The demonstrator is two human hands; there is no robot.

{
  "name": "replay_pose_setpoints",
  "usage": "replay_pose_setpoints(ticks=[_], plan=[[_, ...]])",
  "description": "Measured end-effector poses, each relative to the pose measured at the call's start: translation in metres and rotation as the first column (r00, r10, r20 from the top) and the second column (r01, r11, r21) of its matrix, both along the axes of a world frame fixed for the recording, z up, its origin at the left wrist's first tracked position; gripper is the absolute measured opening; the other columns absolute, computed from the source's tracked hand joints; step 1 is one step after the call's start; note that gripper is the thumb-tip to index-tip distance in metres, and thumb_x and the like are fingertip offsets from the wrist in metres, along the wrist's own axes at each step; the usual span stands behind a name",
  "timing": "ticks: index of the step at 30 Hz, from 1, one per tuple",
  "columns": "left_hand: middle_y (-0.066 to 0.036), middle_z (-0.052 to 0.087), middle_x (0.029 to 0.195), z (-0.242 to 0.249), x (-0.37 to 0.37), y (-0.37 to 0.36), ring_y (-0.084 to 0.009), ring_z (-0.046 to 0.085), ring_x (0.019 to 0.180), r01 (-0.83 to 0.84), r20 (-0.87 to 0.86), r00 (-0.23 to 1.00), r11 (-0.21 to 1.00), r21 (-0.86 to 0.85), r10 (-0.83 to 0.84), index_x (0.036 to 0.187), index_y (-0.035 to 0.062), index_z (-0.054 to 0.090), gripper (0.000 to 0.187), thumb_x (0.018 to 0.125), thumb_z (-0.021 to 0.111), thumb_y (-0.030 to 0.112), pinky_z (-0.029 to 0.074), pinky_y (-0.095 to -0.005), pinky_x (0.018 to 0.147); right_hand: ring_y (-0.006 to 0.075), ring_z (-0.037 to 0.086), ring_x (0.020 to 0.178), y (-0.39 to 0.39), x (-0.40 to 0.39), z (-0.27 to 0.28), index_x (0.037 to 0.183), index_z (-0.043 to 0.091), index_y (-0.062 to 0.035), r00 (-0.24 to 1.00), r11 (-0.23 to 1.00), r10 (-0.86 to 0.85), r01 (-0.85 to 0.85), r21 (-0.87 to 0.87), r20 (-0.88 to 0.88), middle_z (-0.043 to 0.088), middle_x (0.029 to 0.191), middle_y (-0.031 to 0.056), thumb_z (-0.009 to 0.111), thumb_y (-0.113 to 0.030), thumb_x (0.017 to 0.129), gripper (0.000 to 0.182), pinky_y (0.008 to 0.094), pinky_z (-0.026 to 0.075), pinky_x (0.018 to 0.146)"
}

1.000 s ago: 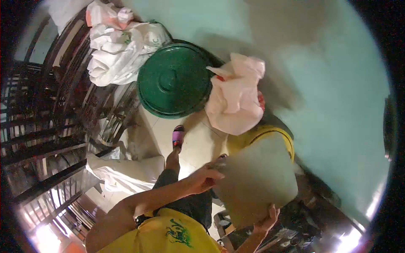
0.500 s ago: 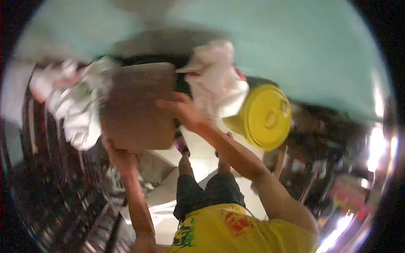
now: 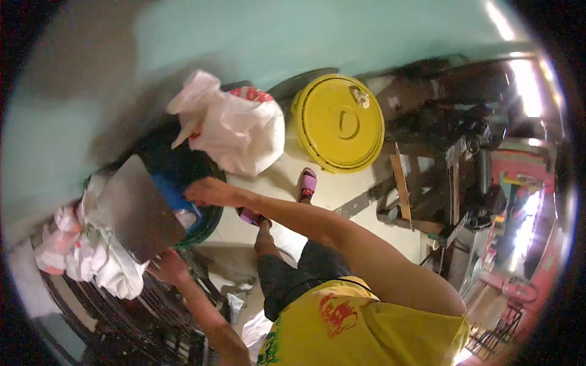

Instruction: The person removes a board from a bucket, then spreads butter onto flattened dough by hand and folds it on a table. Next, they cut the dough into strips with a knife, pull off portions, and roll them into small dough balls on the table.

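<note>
My left hand (image 3: 171, 267) grips the lower edge of a flat brown-grey panel (image 3: 140, 210), which is tilted over the side of a dark round tub (image 3: 215, 227). My right hand (image 3: 210, 192) reaches over the tub with its fingers curled down. Right beside those fingertips is something blue (image 3: 171, 190) that looks like plastic inside the tub. Whatever the right fingers hold, if anything, is hidden. A knotted white plastic bag (image 3: 241, 131) with red print stands behind the tub.
A yellow bucket with a lid (image 3: 339, 122) stands by the green wall. White and pinkish bags (image 3: 113, 262) lie on a dark slatted rack at left. Dark wooden furniture (image 3: 427, 177) fills the right side. My sandalled feet are on the pale tile floor (image 3: 274, 195).
The panel has swung left and tilted away, with my left hand still on it. My right hand has come off the panel and down to the tub. The view has turned right.
</note>
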State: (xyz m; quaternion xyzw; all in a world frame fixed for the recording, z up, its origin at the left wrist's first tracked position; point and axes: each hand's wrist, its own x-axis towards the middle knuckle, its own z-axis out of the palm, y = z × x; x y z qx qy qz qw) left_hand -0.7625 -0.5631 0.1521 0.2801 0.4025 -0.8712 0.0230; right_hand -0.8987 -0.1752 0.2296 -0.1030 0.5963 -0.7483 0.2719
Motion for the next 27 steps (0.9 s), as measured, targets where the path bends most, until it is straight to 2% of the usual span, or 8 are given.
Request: replay_pose_setpoints(ticks=[2, 5, 10, 12, 13, 16, 23, 27], plan=[[-0.008, 0.068, 0.108, 0.035, 0.019, 0.097, -0.0226, 0.064, 0.093, 0.314, 0.242, 0.939, 0.323, -0.893, -0.245, 0.118, 0.01, 0.063, 0.036, 0.102, 0.055, 0.041, 0.054, -0.0383, 0.079, 0.0224, 0.067, 0.103, 0.047, 0.036, -0.04, 0.125, 0.066, -0.0013, 0.999, 0.966, 0.043, -0.04, 0.257, -0.007, 0.07, 0.118, 0.0145, 0.056, -0.039, 0.103, 0.046, 0.0354, 0.054, 0.09], [-0.002, 0.066, 0.097, 0.01, 0.029, 0.182, -0.0155, 0.061, 0.081, 0.536, 0.443, 0.82, 0.216, -0.816, -0.363, 0.111, 0.0142, 0.062, 0.03, 0.1, 0.057, 0.042, 0.053, -0.0336, 0.07, 0.0322, 0.066, 0.106, 0.14, 0.106, -0.051, 0.116, 0.069, -0.0061, 0.946, 0.749, -0.101, -0.132, 0.649, 0.309, 0.069, 0.113, 0.0215, 0.056, -0.039, 0.099, 0.039, 0.0424, 0.051, 0.091], [-0.003, 0.063, 0.099, 0.01, 0.043, 0.39, -0.016, 0.059, 0.089, 0.844, 0.598, 0.338, -0.046, -0.534, -0.727, 0.113, 0.0142, 0.059, 0.026, 0.102, 0.055, 0.037, 0.051, -0.0384, 0.089, 0.0385, 0.065, 0.107, 0.294, 0.292, -0.185, 0.116, 0.069, -0.01, 0.925, 0.472, -0.215, 0.379, 0.796, -0.313, 0.07, 0.111, 0.0186, 0.051, -0.036, 0.102, 0.035, 0.0463, 0.051, 0.092], [-0.007, 0.064, 0.106, 0.018, 0.034, 0.484, -0.0229, 0.063, 0.094, 0.78, 0.47, 0.126, -0.205, -0.591, -0.874, 0.112, 0.0117, 0.06, 0.026, 0.105, 0.051, 0.035, 0.052, -0.0445, 0.089, 0.0334, 0.069, 0.098, 0.333, 0.289, -0.111, 0.115, 0.072, -0.0063, 0.579, 0.465, -0.756, 0.148, 0.873, 0.305, 0.073, 0.105, 0.0176, 0.052, -0.042, 0.102, 0.043, 0.0425, 0.053, 0.089], [-0.01, 0.062, 0.115, -0.021, 0.041, 0.511, -0.026, 0.062, 0.103, 0.971, 0.301, 0.177, 0.117, -0.206, -0.937, 0.116, 0.0086, 0.057, 0.03, 0.105, 0.052, 0.036, 0.051, -0.0478, 0.094, 0.0307, 0.07, 0.095, 0.358, 0.313, -0.119, 0.113, 0.072, -0.0029, 0.576, 0.437, -0.788, 0.275, 0.856, 0.217, 0.074, 0.102, 0.017, 0.053, -0.045, 0.102, 0.048, 0.0407, 0.054, 0.086], [-0.017, 0.057, 0.131, 0.009, 0.03, 0.646, -0.0307, 0.06, 0.122, 0.779, 0.496, -0.2, -0.444, -0.442, -0.845, 0.123, 0.0007, 0.051, 0.038, 0.105, 0.055, 0.034, 0.048, -0.0544, 0.104, 0.0225, 0.069, 0.09, 0.416, 0.349, -0.114, 0.112, 0.069, 0.0067, 0.285, 0.436, -0.897, 0.446, 0.781, 0.339, 0.074, 0.1, 0.0157, 0.051, -0.05, 0.103, 0.06, 0.0362, 0.054, 0.081], [-0.01, 0.06, 0.123, -0.12, 0.065, 0.748, -0.0238, 0.062, 0.109, 0.772, 0.611, 0.008, -0.384, -0.507, -0.792, 0.135, 0.0047, 0.05, 0.051, 0.106, 0.05, 0.046, 0.055, -0.0432, 0.1, 0.025, 0.068, 0.087, 0.47, 0.395, -0.121, 0.112, 0.069, 0.0068, 0.081, 0.332, -0.928, 0.619, 0.712, 0.363, 0.073, 0.098, 0.0184, 0.047, -0.048, 0.104, 0.06, 0.0369, 0.055, 0.079], [-0.009, 0.056, 0.123, -0.082, 0.072, 0.753, -0.0227, 0.06, 0.112, 0.855, 0.803, 0.011, -0.41, -0.316, -0.595, 0.132, 0.003, 0.05, 0.054, 0.106, 0.048, 0.05, 0.049, -0.0437, 0.108, 0.0333, 0.069, 0.092, 0.462, 0.404, -0.137, 0.112, 0.066, 0.0016, 0.35, 0.43, -0.891, 0.45, 0.783, 0.288, 0.07, 0.099, 0.0228, 0.05, -0.036, 0.101, 0.042, 0.0413, 0.055, 0.084]])
